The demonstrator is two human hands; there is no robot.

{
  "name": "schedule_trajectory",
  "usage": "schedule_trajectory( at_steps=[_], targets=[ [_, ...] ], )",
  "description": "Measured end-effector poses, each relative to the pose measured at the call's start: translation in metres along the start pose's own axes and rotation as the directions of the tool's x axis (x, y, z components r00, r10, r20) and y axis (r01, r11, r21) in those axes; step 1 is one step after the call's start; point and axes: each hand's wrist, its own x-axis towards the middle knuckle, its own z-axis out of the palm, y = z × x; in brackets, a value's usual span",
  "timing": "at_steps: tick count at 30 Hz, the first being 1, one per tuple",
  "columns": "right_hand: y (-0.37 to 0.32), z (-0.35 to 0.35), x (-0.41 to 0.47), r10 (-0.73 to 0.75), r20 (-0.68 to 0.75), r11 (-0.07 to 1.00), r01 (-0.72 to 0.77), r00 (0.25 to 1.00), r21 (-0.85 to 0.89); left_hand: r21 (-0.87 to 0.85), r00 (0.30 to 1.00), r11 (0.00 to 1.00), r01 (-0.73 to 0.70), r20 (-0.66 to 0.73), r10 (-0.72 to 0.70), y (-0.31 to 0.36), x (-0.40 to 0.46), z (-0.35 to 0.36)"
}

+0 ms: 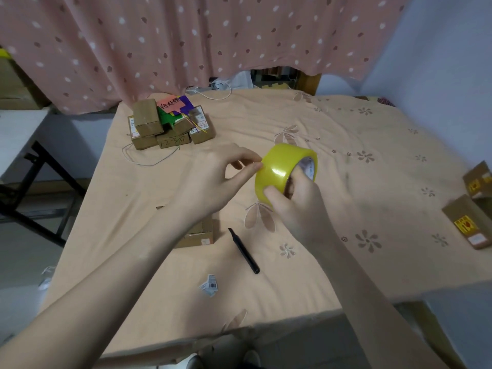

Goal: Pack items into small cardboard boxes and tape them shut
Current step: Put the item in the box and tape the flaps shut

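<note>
My right hand [298, 203] gripped the yellow tape roll [285, 171], thumb on its outer face and fingers curled through the core. My left hand [213, 179] pinched at the roll's edge with thumb and forefinger. A small cardboard box [198, 235] lay beneath my left wrist, a black pen [243, 250] just beside it.

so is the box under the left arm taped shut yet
Cannot tell: the left hand and forearm hide most of the box, including its top seam.

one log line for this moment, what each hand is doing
phase: finding tape end | right hand: grips yellow tape roll | left hand: fingertips pick at roll's edge | small cardboard box: under left wrist, untaped
</note>
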Motion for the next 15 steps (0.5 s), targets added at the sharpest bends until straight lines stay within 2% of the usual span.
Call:
schedule_trajectory(
  at_steps=[4, 8, 12, 15],
  targets=[
    [0.002, 0.002, 0.001, -0.015, 0.028, 0.984, 0.02, 0.999, -0.177, 0.301, 0.994, 0.951, -0.066, 0.103, 0.036, 0.006, 0.003, -0.002],
    [0.006, 0.007, 0.002, 0.028, 0.04, 0.958, -0.015, 0.999, -0.285, 0.504, 0.985, 0.862, -0.06, 0.172, -0.032, 0.009, 0.005, 0.003],
    [0.006, 0.009, 0.002, 0.035, 0.064, 0.935, -0.01, 0.997, -0.354, 0.599, 0.972, 0.796, -0.089, 0.227, -0.062, 0.01, 0.007, 0.007],
    [0.001, 0.007, 0.002, 0.038, 0.091, 0.927, -0.002, 0.995, -0.375, 0.593, 0.966, 0.795, -0.13, 0.256, -0.033, 0.011, 0.008, 0.008]
  ],
)
